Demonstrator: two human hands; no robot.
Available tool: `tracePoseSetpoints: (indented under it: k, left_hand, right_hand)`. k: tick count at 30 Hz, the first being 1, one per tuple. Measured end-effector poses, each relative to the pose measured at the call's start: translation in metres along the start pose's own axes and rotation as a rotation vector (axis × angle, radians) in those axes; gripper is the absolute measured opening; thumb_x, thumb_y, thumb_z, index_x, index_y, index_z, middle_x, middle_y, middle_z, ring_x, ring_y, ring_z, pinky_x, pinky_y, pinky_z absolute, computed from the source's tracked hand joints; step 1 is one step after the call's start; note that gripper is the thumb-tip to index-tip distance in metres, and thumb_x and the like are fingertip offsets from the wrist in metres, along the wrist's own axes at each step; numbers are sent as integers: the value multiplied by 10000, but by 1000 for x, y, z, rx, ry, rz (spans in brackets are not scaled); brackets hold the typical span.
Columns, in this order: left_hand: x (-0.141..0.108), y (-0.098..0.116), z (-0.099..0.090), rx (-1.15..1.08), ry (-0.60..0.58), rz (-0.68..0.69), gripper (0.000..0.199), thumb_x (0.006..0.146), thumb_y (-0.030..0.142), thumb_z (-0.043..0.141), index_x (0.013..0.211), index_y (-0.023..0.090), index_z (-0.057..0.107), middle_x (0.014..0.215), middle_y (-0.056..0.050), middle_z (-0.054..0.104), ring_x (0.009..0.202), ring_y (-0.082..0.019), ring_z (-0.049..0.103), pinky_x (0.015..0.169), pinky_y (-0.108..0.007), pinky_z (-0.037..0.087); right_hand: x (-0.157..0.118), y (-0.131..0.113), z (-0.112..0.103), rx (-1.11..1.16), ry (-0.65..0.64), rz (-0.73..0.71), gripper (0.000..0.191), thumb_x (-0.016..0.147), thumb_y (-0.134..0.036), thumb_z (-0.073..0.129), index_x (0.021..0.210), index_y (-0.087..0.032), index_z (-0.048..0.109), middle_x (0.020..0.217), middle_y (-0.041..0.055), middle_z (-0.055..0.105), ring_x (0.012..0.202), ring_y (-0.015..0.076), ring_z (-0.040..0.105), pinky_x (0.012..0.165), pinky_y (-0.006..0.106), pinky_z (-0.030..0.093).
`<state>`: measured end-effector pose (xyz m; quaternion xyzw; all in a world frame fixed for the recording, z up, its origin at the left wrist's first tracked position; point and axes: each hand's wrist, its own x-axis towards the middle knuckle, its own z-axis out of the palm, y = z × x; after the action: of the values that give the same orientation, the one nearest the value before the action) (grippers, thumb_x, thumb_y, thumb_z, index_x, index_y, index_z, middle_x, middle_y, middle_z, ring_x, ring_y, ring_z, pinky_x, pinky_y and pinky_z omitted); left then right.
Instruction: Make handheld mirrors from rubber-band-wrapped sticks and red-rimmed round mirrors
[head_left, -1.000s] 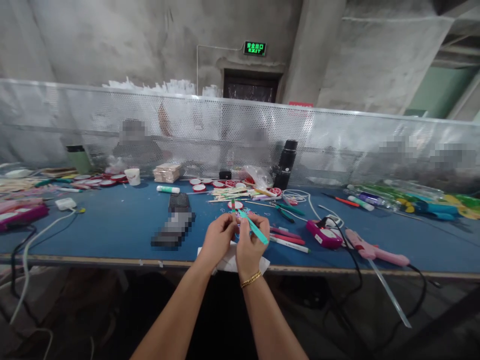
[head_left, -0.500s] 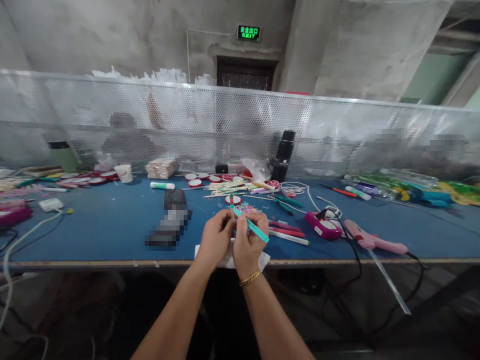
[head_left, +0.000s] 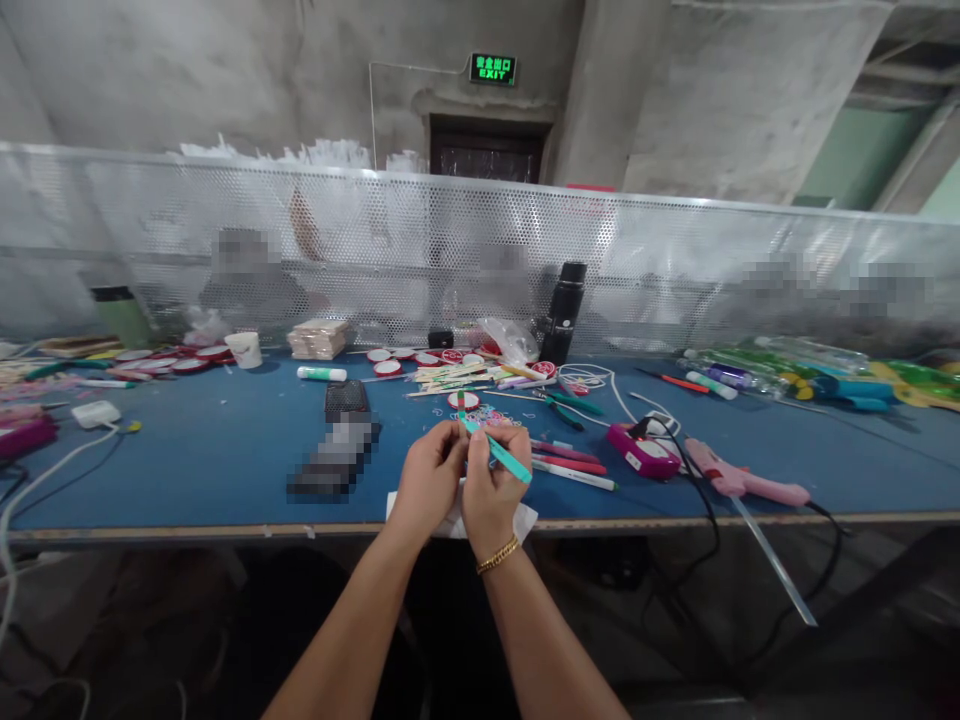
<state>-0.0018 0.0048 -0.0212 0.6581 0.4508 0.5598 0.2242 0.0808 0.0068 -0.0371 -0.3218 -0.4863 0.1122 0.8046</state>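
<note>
My right hand (head_left: 491,475), with a gold bracelet at the wrist, is closed on a turquoise marker (head_left: 510,460). My left hand (head_left: 431,470) is closed beside it, pinching a thin stick (head_left: 461,402) with red and green colouring that points up from the fingers. The marker's tip end meets the stick near the left fingertips; the exact contact is hidden. Just beyond the hands lie a round white disc with a red rim (head_left: 469,401) and small colourful bits (head_left: 491,416). Under the wrists a white paper (head_left: 525,519) rests at the table edge.
Markers (head_left: 574,472), a purple box (head_left: 643,452) and a pink glue gun (head_left: 750,482) lie to the right, with cables. Pale sticks (head_left: 450,376), green-handled pliers (head_left: 566,408) and a black bottle (head_left: 564,315) stand or lie behind. A dark item (head_left: 345,400) is left.
The view has shifted slightly. Both hands keep their hold, with the turquoise marker and the stick in nearly the same position.
</note>
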Motion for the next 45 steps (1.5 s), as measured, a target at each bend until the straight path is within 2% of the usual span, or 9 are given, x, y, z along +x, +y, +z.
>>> tracePoseSetpoints:
  k: [13, 22, 30, 39, 45]
  left_hand:
    - [1, 0, 0, -30, -5, -24, 147, 919, 292, 560, 875, 193, 659, 788, -2, 662, 740, -164, 577, 709, -266, 429]
    - [-1, 3, -1, -31, -2, -12, 179, 914, 315, 566, 783, 199, 602, 740, 11, 602, 720, -156, 527, 677, -255, 406]
    - [1, 1, 0, -33, 12, -18, 153, 901, 300, 574, 810, 193, 634, 769, 3, 650, 736, -160, 557, 694, -256, 420]
    - [-1, 2, -1, -35, 0, -6, 161, 911, 319, 579, 820, 200, 637, 767, 2, 647, 734, -164, 563, 697, -253, 430]
    - [0, 3, 0, -8, 16, -19, 163, 894, 299, 573, 772, 196, 609, 734, 10, 622, 711, -157, 536, 673, -254, 407]
  right_hand:
    - [-1, 1, 1, 22, 50, 47, 116, 943, -294, 589, 864, -210, 575, 803, -8, 609, 764, 161, 599, 743, 313, 499]
    - [-1, 1, 0, -5, 19, 7, 106, 931, -273, 594, 848, -210, 579, 793, -12, 597, 754, 159, 587, 744, 314, 486]
    - [-1, 1, 0, -11, 0, -11, 104, 940, -280, 598, 868, -206, 585, 821, -7, 596, 773, 158, 594, 763, 319, 495]
    - [-2, 0, 0, -28, 37, 7, 118, 951, -294, 583, 869, -210, 582, 813, 0, 618, 775, 166, 605, 758, 329, 506]
    - [-1, 0, 0, -15, 3, 10, 117, 942, -294, 597, 868, -205, 583, 809, -6, 600, 762, 164, 592, 754, 328, 497]
